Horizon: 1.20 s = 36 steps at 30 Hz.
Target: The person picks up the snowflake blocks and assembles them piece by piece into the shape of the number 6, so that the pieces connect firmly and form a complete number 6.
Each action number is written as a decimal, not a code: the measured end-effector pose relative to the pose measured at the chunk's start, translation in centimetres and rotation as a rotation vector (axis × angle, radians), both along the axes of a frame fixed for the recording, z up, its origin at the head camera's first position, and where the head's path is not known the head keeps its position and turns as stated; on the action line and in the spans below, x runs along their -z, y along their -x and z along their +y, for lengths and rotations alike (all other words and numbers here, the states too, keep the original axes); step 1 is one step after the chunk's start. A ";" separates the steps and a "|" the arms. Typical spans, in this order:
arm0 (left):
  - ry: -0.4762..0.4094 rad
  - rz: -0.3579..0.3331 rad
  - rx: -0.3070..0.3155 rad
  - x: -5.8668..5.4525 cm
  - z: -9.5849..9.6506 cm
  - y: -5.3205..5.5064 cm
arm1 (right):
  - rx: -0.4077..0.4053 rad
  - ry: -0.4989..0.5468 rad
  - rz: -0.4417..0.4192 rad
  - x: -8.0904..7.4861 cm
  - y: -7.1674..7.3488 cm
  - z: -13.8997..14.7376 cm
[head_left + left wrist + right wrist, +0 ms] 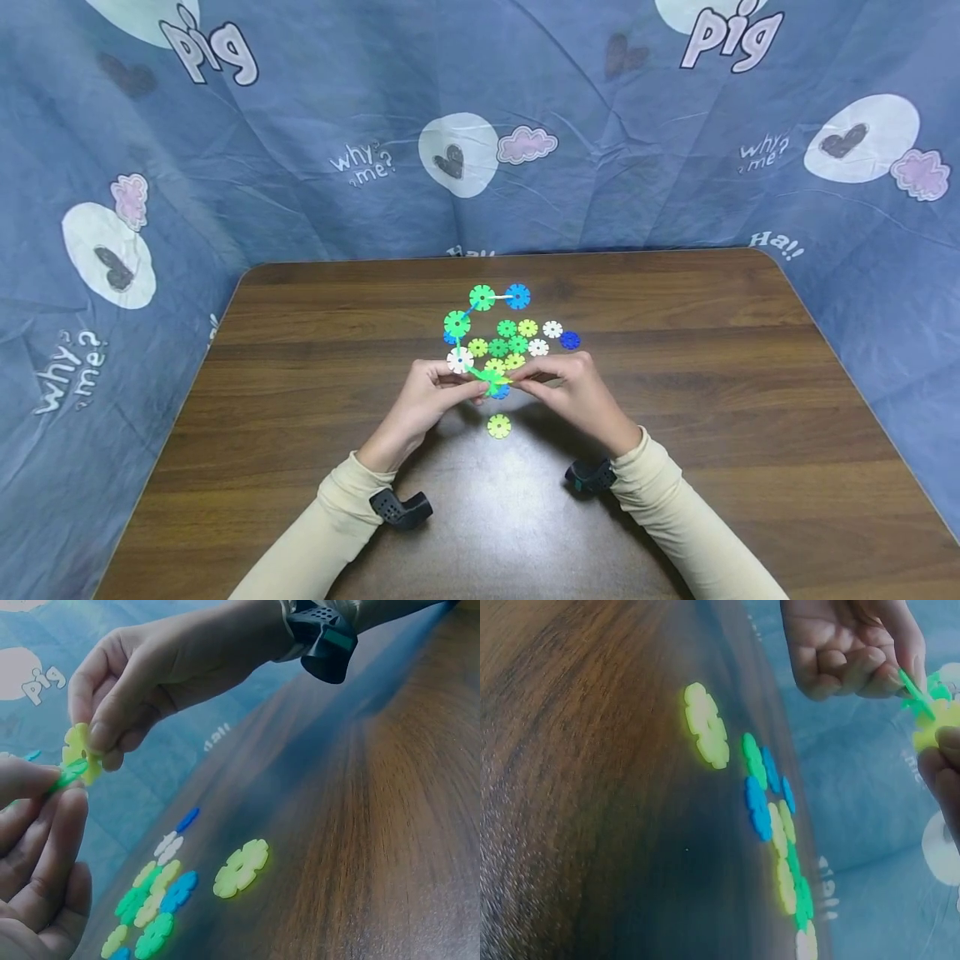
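Observation:
My left hand [426,406] pinches a green notched plastic disc [71,773] between thumb and fingers. It belongs to a curved chain of linked discs, which runs through a white disc [460,360] and green discs [457,323] to a blue disc [517,297] at the far end. In the fingertips of my right hand [581,398] is a yellow notched disc [943,720]. Its edge meets the green disc's edge at an angle; how deeply their slots engage I cannot tell. Both hands are raised above the tabletop.
Loose yellow, green, white and blue discs lie beyond the hands, among them a dark blue disc [570,340]. One yellow disc [498,427] lies nearer, between the forearms. The wooden table [300,375] ends at a blue printed cloth [300,150].

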<state>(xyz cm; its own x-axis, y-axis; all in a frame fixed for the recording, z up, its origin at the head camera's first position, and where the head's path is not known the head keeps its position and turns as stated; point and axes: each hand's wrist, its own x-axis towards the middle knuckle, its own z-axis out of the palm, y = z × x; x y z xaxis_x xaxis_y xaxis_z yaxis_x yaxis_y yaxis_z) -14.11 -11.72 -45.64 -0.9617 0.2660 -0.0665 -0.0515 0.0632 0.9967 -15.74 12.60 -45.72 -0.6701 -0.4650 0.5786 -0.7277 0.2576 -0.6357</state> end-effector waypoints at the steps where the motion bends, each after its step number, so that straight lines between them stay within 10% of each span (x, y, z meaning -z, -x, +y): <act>1: -0.005 -0.004 -0.001 0.0 0.0 0.0 | 0.003 0.007 -0.007 0.0 0.0 -0.1; 10: -0.052 0.022 -0.018 0.0 0.2 0.1 | 0.026 0.010 -0.191 0.0 0.3 -0.2; 23: -0.049 -0.018 -0.077 -0.5 -0.1 0.1 | 0.168 -0.482 -0.340 1.4 1.8 -2.7; 36: -0.051 -0.026 -0.083 -0.5 -0.1 0.2 | 0.128 -0.422 -0.417 1.7 1.8 -2.4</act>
